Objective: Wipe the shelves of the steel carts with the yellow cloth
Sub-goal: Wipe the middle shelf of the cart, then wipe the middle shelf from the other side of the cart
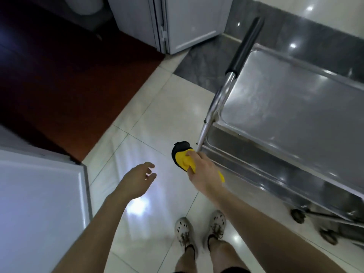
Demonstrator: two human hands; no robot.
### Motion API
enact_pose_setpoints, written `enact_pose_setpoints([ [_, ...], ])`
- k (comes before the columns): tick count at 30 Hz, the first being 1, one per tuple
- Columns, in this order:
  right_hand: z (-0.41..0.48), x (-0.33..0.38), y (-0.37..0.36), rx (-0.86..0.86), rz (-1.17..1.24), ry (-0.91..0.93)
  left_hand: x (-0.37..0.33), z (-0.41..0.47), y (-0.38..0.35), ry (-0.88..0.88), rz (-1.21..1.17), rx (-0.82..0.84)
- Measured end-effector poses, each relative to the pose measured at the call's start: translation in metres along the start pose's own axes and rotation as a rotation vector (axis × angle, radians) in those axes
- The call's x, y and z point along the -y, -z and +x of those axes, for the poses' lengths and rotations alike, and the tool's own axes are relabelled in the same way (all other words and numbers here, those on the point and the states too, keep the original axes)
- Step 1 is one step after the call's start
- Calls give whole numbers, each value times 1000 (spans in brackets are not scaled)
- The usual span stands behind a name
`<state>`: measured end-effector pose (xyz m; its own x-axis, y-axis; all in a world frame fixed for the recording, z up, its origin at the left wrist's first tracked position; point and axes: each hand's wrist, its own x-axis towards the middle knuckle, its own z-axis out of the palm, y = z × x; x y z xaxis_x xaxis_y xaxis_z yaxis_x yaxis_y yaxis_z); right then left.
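A steel cart (291, 107) with stacked shelves stands on the right, with a black-gripped push handle (245, 44) at its left end. Its top shelf (307, 99) is bare and shiny; lower shelves show beneath its near edge. My right hand (201, 170) grips the yellow cloth (184, 159), which has a dark patch on its far side, just left of the cart's near-left upright post, over the floor. My left hand (137, 178) hovers open above the white tiles, fingers loosely curled, holding nothing.
White cabinet doors stand at the near left (39, 203) and at the top centre (183, 22). A dark red mat (69, 85) covers the floor on the left. The cart's castors (297, 215) rest on the tiles at the right. My feet in pale clogs (201, 231) stand below.
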<state>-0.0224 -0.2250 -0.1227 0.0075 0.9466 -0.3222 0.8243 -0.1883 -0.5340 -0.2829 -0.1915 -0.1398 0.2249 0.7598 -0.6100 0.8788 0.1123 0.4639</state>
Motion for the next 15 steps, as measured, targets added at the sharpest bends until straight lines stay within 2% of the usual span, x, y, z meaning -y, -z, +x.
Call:
enact_pose_setpoints([
  [7, 55, 60, 31, -121, 15, 17, -1, 16, 97, -108, 221, -67],
  [11, 116, 78, 48, -149, -1, -11, -19, 65, 153, -186, 346, -120],
  [15, 207, 95, 60, -171, 25, -75, -29, 130, 209, -199, 399, -75],
])
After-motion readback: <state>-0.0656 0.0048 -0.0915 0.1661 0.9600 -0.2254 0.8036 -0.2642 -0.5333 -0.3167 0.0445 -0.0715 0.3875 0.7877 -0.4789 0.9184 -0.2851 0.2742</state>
